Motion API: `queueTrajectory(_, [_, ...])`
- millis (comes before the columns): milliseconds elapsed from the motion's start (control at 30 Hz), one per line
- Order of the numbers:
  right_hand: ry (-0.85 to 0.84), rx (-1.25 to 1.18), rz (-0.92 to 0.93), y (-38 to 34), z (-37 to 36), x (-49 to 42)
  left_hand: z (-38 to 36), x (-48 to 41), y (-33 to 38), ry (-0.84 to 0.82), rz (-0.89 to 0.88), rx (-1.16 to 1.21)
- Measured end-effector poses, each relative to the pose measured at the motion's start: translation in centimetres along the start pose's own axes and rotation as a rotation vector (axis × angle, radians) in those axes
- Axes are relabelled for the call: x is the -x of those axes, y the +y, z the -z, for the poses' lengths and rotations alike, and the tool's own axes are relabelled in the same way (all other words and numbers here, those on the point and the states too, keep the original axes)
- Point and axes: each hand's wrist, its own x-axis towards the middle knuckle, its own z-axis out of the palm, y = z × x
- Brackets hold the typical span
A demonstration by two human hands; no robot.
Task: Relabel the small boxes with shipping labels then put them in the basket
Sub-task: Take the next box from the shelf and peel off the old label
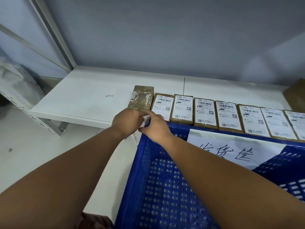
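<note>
Two hands meet at the front edge of the white shelf point(79, 98), over the basket's far left corner. Left hand point(126, 122) has its fingers curled on one white shipping label point(145, 121); right hand point(156, 127) pinches the same label from the other side. Just behind them is one unlabelled box point(141, 98), brown with torn label residue on top. To its right is a row of labelled boxes point(204, 112), seven counted, packed side by side, the last cut by the frame edge. One blue basket point(156, 179) sits in front of the shelf, with one paper sign point(231, 151) with handwritten characters on its far wall. One small scrap point(109, 96) lies on the shelf. One cardboard piece point(295, 95) is at far right.
</note>
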Motion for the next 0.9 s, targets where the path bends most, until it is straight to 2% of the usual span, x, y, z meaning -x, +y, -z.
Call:
queueTrajectory(167, [0.134, 0.035, 0.002, -0.2, -1.1, -0.9, -0.2, 0.4, -1.0, 0.189, -0.232, -0.125])
queueTrajectory(267, [0.175, 0.089, -0.021, 0.0, -1.0, -1.5, 0.2, 0.3, -2.3, 0.339, -0.449, -0.240])
queueTrajectory(300, [0.180, 0.091, -0.027, 0.0, -0.9, -1.6, 0.2, 0.2, -2.7, 0.382, -0.442, -0.306])
queueTrajectory(333, [0.186, 0.080, -0.035, 0.0, -0.9, -1.6, 0.1, 0.2, -2.8, 0.418, -0.368, -0.349])
queueTrajectory(400, [0.204, 0.051, -0.056, 0.1, -0.5, -1.4, 0.1, 0.3, -2.8, 0.515, -0.067, -0.265])
queueTrajectory(467, [0.247, -0.023, -0.099, 0.2, 0.2, -1.3, 0.7, 0.3, -2.0, 0.569, 0.231, 0.095])
queueTrajectory(533, [0.294, -0.189, -0.177, 0.3, 0.9, -1.3, 1.2, 0.1, -1.0, 0.469, 0.421, 0.508])
queueTrajectory(567, [0.314, -0.279, -0.225, 0.4, 1.0, -1.2, 1.1, -0.1, -0.7, 0.359, 0.429, 0.612])
queueTrajectory(700, [0.320, -0.732, -0.358, 0.1, 0.4, -0.4, -0.7, -0.1, 1.2, 0.016, 0.269, 0.603])
queueTrajectory(800, [0.260, -1.020, -0.344, -0.3, 0.5, 0.6, -1.6, -0.4, 2.7, -0.030, 0.272, 0.649])
queueTrajectory(900, [0.182, -1.104, -0.400, 0.1, 0.9, 1.1, -2.1, -0.6, 2.7, -0.005, 0.306, 0.693])
